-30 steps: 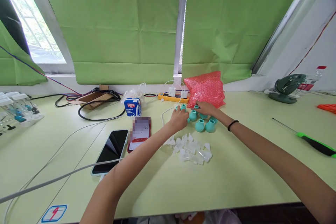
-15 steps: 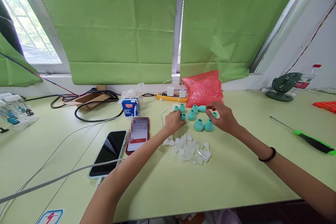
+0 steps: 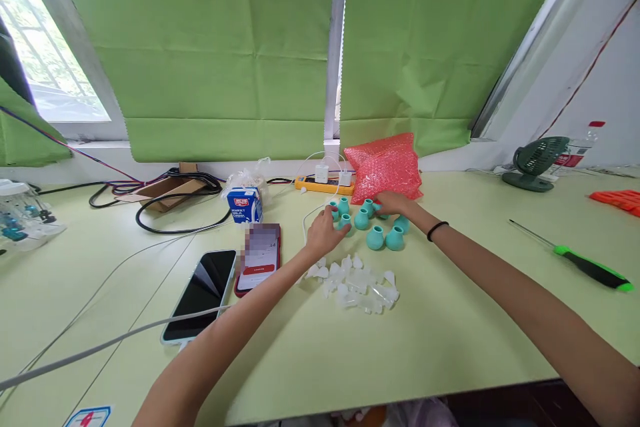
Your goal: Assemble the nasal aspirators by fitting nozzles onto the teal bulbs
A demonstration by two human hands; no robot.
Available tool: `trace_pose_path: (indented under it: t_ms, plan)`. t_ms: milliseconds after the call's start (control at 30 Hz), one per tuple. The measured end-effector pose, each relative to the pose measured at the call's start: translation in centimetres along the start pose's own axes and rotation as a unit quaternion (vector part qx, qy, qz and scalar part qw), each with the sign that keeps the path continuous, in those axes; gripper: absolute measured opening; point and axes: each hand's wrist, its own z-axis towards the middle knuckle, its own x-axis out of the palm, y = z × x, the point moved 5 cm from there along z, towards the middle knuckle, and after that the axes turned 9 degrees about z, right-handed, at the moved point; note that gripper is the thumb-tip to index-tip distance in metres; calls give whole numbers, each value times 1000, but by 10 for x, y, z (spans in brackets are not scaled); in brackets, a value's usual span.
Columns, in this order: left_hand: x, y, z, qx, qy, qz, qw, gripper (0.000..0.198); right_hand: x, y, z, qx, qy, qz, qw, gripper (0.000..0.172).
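Several teal rubber bulbs with open necks stand in a loose group, among them a front one point(image 3: 375, 238). My left hand point(image 3: 324, 232) is at the group's left edge with thumb and forefinger apart. Its thumb touches or nearly touches a bulb point(image 3: 345, 222). My right hand point(image 3: 393, 203) reaches over the back of the group, its fingers bent down over a bulb that is mostly hidden beneath it. Nearer me lies a pile of translucent white plastic pieces point(image 3: 357, 287), some shaped like small tubes.
Behind the bulbs are a red bubble-wrap bag point(image 3: 385, 170) and a yellow power strip point(image 3: 305, 183). To the left are two phones point(image 3: 200, 297), a blue milk carton point(image 3: 245, 205) and black cables point(image 3: 143, 220). On the right lie a screwdriver point(image 3: 595, 267) and a small fan point(image 3: 537, 163).
My right hand has moved left and down over the bulb lying at the back, covering most of it. My left hand has shifted slightly left, its fingers wider apart. The view has shifted slightly.
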Motion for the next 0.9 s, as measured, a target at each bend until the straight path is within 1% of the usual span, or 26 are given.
trace_pose_path:
  t_ms: [67,100,167,233,300,367,433,500,567,633,667,700,733,767,800,833,867,900]
  plan:
    - [-13,-5,-16,17,-12,-18,1000,27,0,-7,-1,24,7,1,1000,26]
    - [-19,-6,-27,26,-19,-25,999,25,-2,-11,-2,35,6,1,999,26]
    - [-28,-7,-51,49,-33,-36,998,26,-8,-16,-7,47,-9,4,999,28]
    - [-31,-8,-76,103,-42,-31,993,32,-13,-18,-13,45,-21,14,999,29]
    - [-28,-4,-97,126,-22,-1,992,41,-16,-16,-19,31,-23,29,999,28]
    - [-21,-2,-111,146,23,37,988,49,-17,-12,-23,19,-25,41,999,27]
    - [-17,2,-117,153,51,69,985,52,-20,-9,-27,18,-37,47,998,27]
    - [-16,5,-118,151,69,88,982,56,-27,-4,-34,27,-64,48,996,32]
    - [-18,7,-116,151,82,94,981,61,-36,3,-50,37,-107,48,992,38]
    - [-21,8,-115,161,91,95,978,63,-45,17,-79,31,-175,60,982,41]
    - [-22,8,-114,166,96,95,977,63,-52,26,-102,7,-258,91,962,41]
    - [-23,9,-114,167,101,95,976,64,-56,38,-126,-33,-322,122,938,45]
    - [-23,10,-114,166,107,94,976,66,-55,51,-151,-85,-353,148,920,52]
    - [-23,10,-113,165,113,93,975,70,-48,66,-173,-142,-332,163,918,62]
    - [-21,10,-112,165,118,93,975,75,-36,79,-191,-181,-286,172,925,72]
    - [-20,9,-112,168,123,94,974,82,-22,90,-205,-202,-227,174,937,79]
    - [-17,7,-111,176,127,96,971,88,-9,98,-215,-201,-186,171,946,83]
    - [-15,5,-111,185,130,100,969,93,4,103,-221,-193,-160,170,953,85]
